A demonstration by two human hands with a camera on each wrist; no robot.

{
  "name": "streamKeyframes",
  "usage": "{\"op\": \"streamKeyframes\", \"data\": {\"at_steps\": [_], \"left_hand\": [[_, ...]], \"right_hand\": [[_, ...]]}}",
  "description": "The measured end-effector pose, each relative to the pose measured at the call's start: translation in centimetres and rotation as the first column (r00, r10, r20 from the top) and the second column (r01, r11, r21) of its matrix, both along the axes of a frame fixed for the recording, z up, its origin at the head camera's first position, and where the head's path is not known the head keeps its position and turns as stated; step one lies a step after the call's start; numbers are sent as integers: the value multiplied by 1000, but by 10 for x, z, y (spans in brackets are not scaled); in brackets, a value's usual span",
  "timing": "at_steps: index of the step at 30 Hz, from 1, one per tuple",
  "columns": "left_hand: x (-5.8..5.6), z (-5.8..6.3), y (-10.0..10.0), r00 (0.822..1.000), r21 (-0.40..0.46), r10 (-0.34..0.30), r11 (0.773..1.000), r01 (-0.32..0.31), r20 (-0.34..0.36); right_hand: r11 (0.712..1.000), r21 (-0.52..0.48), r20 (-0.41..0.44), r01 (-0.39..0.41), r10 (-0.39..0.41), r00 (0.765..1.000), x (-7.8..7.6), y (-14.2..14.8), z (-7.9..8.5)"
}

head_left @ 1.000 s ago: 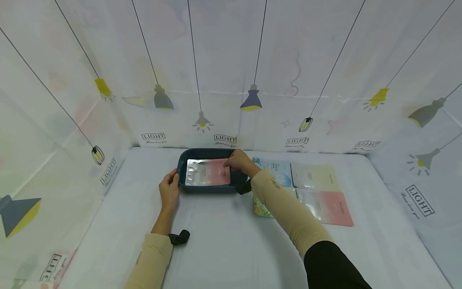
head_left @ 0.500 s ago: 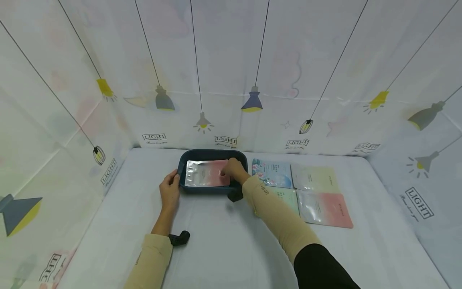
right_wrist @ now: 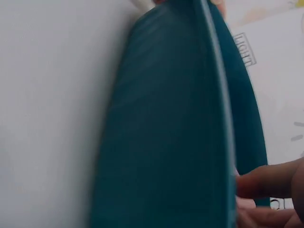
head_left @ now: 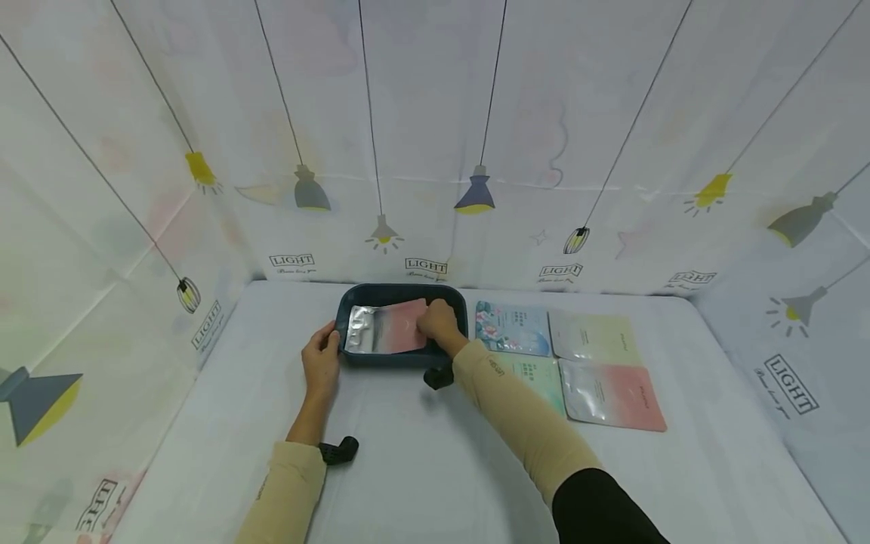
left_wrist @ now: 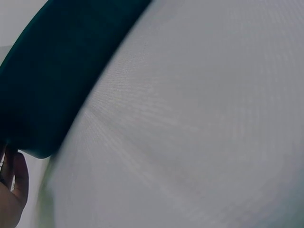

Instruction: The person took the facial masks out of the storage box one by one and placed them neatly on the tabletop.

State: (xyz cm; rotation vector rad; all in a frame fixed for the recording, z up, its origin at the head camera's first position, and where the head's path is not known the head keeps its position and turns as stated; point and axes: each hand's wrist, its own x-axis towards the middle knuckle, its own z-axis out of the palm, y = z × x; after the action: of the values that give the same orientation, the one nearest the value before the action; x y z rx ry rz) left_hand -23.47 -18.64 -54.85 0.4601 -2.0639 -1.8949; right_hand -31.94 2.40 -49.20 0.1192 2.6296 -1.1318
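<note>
A dark teal tray (head_left: 401, 361) stands at the back of the white table, and a pink and silver foil sachet (head_left: 390, 326) lies tilted inside it. My right hand (head_left: 440, 323) reaches into the tray and pinches the sachet's pink end. In the right wrist view, the fingers (right_wrist: 270, 183) show just past the tray's long wall (right_wrist: 166, 118). My left hand (head_left: 321, 363) holds the tray's left end, its fingertips at the rim. Only part of that hand (left_wrist: 12, 190) shows in the left wrist view, beside the tray's underside corner (left_wrist: 57, 90).
Right of the tray lie several flat sachets: a blue floral one (head_left: 513, 327), a pale yellow one (head_left: 594, 336), a green one (head_left: 540, 374) partly under my right sleeve, and another pink and silver one (head_left: 615, 394). A lamp-printed sheet (head_left: 421, 136) hangs behind the table.
My right hand has moved slightly left and down within the tray, and the sachet's pink end has lifted and turned. The left hand stays at the tray's end.
</note>
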Motion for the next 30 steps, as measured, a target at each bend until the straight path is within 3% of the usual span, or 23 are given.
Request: {"op": "streamKeyframes", "data": {"at_steps": [4,8,15,24,30], "left_hand": [[0,-2,-1,1000,-14,10,1000,-10,-3],[1,-3,-1,1000,-16,3,1000,-4,-4],[2,-1,-1,1000,-33,-2,999,2,-1],[3,-5,-1,1000,-37,4,999,-5,-22],[0,-4,-1,999,-32,17,999,-18,-31]], "right_hand": [[979,-204,27,18,-13,1000,6,1,5],[945,-326,34,12,-1,999,11,4,12],[909,-415,2,29,-31,1000,15,12,24],[893,-450,-34,13,-31,999,25,27,33],[874,-482,-13,59,-75,997,26,41,39]]}}
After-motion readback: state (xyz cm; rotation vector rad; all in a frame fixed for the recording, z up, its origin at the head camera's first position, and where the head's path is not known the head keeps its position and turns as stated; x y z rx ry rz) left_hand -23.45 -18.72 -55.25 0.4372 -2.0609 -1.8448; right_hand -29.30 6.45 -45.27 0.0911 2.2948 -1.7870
